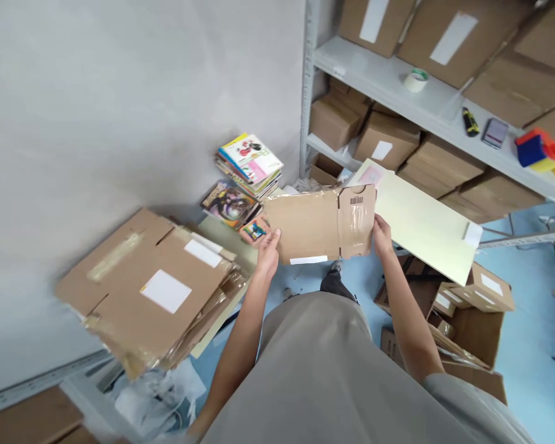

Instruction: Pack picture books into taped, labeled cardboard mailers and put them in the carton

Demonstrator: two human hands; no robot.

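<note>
A flattened cardboard box is held up in front of me by both hands. It has clear tape, a small barcode at its right part and a white strip on its lower edge. My left hand pinches its left end, thumb on the near face. At the right end my right hand grips the edge, its fingers partly hidden behind the cardboard. Just beyond the left end lie a stack of books and a dark-covered magazine. A pale yellow board slants beside my right hand.
Flattened cartons are piled at the left. On the right, a metal shelf carries boxes, a tape roll, a yellow-black cutter and a phone. Open cartons stand on the blue floor below.
</note>
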